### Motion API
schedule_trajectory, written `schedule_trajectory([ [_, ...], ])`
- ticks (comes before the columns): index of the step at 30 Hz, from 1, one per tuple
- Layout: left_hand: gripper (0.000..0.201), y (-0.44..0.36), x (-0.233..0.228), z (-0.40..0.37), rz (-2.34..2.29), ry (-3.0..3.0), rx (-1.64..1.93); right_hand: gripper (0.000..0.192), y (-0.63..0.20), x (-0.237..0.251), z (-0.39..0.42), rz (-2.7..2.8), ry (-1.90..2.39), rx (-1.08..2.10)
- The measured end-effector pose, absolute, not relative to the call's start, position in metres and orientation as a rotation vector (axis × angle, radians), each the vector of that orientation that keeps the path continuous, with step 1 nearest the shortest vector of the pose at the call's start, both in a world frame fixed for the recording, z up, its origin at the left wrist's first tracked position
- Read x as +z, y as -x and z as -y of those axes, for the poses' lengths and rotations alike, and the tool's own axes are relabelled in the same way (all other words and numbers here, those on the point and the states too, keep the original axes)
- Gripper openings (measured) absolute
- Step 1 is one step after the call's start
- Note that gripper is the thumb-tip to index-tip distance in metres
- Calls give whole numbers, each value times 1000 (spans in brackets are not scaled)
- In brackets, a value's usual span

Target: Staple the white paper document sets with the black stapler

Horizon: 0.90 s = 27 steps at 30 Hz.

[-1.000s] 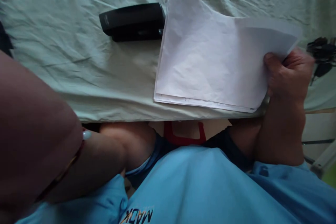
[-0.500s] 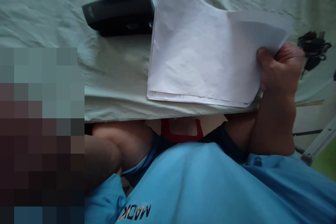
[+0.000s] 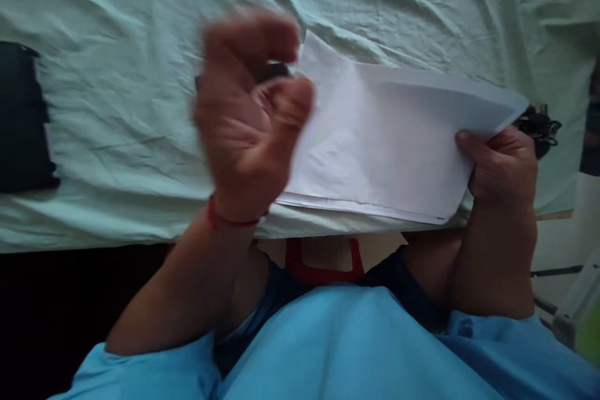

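Observation:
My right hand point(image 3: 504, 165) pinches the right edge of a stack of white paper sheets point(image 3: 375, 137) between thumb and fingers, and that edge is lifted and bent. The stack lies near the front edge of the cloth-covered table. My left hand point(image 3: 250, 106), with a red string round the wrist, is raised over the stack's left edge. Its fingers are curled, with a gap between them and the thumb, and nothing shows in it; motion blurs it. Behind this hand a black stapler-like object point(image 3: 278, 71) is mostly hidden.
A pale green wrinkled cloth point(image 3: 140, 137) covers the table. At the far left lies a dark, flat-sided object point(image 3: 23, 119). A bunch of keys point(image 3: 541, 131) lies just beyond my right hand. Below the table edge is a red seat part point(image 3: 323, 272).
My left hand has come up from the lower left to above the paper's left edge, covering most of the black object. My right hand still grips the sheets. The view has shifted.

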State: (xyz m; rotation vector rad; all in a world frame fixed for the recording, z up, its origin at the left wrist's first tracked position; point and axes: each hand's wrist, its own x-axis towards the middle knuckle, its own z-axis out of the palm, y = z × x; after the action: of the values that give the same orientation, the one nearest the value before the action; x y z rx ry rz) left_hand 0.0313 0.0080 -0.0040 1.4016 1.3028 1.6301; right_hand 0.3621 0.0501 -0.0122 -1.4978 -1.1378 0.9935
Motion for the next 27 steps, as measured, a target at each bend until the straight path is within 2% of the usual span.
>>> schedule_trajectory([
  [3,34,-45,-18,-9,-1433,-1538,1471,33,-368,-6,-52,1042,1457,991],
  [6,55,-52,-26,-7,-1507,-1622,1427,34,-374,-2,-54,981,1506,967],
  [8,59,-53,-26,-7,-1532,-1541,1415,33,-378,0,-55,960,1546,945],
  [18,46,-48,6,8,-1636,-1007,1281,35,-393,-1,-59,943,1558,949],
  [24,48,-42,7,3,-1632,-952,1168,36,-393,-1,-64,912,1594,932],
  [27,41,-39,6,-3,-1505,-739,1187,35,-395,-3,-66,924,1591,929],
])
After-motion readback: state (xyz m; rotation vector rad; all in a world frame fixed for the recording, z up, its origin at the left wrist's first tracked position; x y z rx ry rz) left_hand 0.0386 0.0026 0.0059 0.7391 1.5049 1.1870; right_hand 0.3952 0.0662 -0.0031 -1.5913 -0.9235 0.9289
